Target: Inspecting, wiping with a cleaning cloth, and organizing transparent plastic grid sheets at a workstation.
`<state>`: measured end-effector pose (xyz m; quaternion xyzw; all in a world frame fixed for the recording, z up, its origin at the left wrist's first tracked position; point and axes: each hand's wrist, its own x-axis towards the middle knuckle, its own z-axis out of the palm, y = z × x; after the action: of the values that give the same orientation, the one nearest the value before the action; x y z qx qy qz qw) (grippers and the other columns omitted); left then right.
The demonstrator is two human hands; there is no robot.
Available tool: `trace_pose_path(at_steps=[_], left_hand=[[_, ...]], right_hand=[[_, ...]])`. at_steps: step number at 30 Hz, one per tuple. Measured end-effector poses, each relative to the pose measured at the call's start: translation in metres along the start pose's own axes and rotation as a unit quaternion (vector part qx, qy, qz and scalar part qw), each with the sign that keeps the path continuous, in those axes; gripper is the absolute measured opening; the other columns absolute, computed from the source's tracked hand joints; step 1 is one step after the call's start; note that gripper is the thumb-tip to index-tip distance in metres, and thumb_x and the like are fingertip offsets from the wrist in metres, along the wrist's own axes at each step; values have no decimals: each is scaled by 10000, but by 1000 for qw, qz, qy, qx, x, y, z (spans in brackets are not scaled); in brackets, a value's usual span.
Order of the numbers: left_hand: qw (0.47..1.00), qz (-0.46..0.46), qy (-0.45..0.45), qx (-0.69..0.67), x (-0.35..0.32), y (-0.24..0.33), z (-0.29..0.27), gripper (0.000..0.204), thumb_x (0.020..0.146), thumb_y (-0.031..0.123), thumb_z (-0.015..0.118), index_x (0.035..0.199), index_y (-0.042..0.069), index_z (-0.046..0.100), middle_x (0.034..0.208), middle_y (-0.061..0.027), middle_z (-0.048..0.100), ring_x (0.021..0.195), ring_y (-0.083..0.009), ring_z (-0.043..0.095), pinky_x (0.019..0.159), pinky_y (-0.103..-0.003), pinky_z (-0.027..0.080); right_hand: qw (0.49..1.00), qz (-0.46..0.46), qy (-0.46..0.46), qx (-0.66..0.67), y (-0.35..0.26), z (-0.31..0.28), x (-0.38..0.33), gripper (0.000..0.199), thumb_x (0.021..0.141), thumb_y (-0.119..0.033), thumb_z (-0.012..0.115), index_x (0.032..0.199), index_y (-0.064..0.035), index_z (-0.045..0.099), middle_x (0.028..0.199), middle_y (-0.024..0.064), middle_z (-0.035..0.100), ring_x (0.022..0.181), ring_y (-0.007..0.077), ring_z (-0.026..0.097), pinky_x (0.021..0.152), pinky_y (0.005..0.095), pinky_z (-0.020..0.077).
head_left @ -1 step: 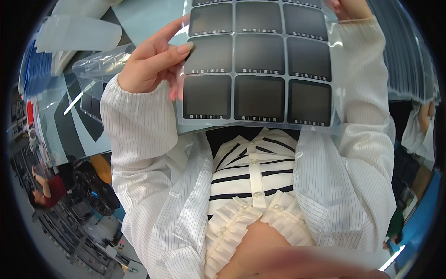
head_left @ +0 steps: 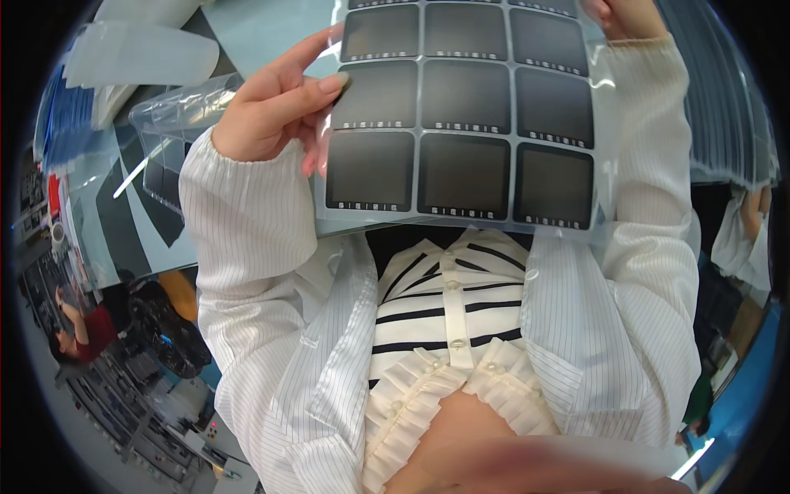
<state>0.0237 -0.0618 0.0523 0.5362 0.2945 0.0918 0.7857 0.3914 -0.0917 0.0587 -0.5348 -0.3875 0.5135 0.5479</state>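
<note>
A clear plastic sheet (head_left: pixel 466 174) carries dark, square-cornered panels in three columns, each with a row of small white marks along its lower edge. It is held up in front of my chest, and its top runs out of the picture. My left hand (head_left: pixel 276 111) grips the sheet's left edge, thumb on the face and the other fingers partly behind. At the upper right, my right hand (head_left: pixel 632 18) is by the sheet's right edge with its fingers curled; the picture's border cuts part of it off.
Below the sheet lies a glassy table (head_left: pixel 169 261). On its left are a clear plastic tray (head_left: pixel 177 115), a translucent white sleeve (head_left: pixel 140 56) and a blue-edged stack (head_left: pixel 70 123). A tall stack of grey sheets (head_left: pixel 720 107) stands at right. A person in red (head_left: pixel 95 333) is far left.
The sheet has shifted slightly to the right, and its right side has tipped a little lower. Both hands keep their places on it.
</note>
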Motion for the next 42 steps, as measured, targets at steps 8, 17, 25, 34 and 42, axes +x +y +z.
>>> trace_pose_path(at_steps=[8,17,25,34,42], left_hand=[[999,-3,4,35,2,-4,4,565,978,138,402,1453,21,121,672,-86,633,449,-186,612,411,-247,479],[998,11,-40,46,0,-1,4,551,988,153,382,1448,5,117,648,-101,636,475,-194,635,408,-245,480],[998,-11,-53,25,1,-2,5,548,988,201,402,1462,89,148,670,-68,656,551,-195,668,448,-219,484],[998,1,-55,4,-3,-6,1,559,987,181,379,1461,48,113,727,-96,672,559,-202,668,457,-219,486],[997,-1,-67,35,1,-3,5,598,971,138,387,1458,12,62,873,-122,655,546,-202,661,474,-233,496]], right_hand=[[1000,3,-8,-11,5,-15,2,97,906,-71,556,972,-11,593,663,23,601,365,55,461,342,159,307],[1000,14,-5,4,0,-9,-6,138,913,-58,541,1030,3,581,639,39,609,369,73,494,340,157,350],[999,10,-35,28,0,-14,-4,129,919,-50,523,1025,11,565,599,49,598,381,88,529,348,159,401],[996,-1,-53,75,-3,0,-10,156,926,-42,503,1061,7,562,664,75,632,391,97,542,361,174,420],[897,-3,-260,357,35,-9,14,171,929,-41,495,1075,22,558,708,81,646,403,84,549,368,167,424]])
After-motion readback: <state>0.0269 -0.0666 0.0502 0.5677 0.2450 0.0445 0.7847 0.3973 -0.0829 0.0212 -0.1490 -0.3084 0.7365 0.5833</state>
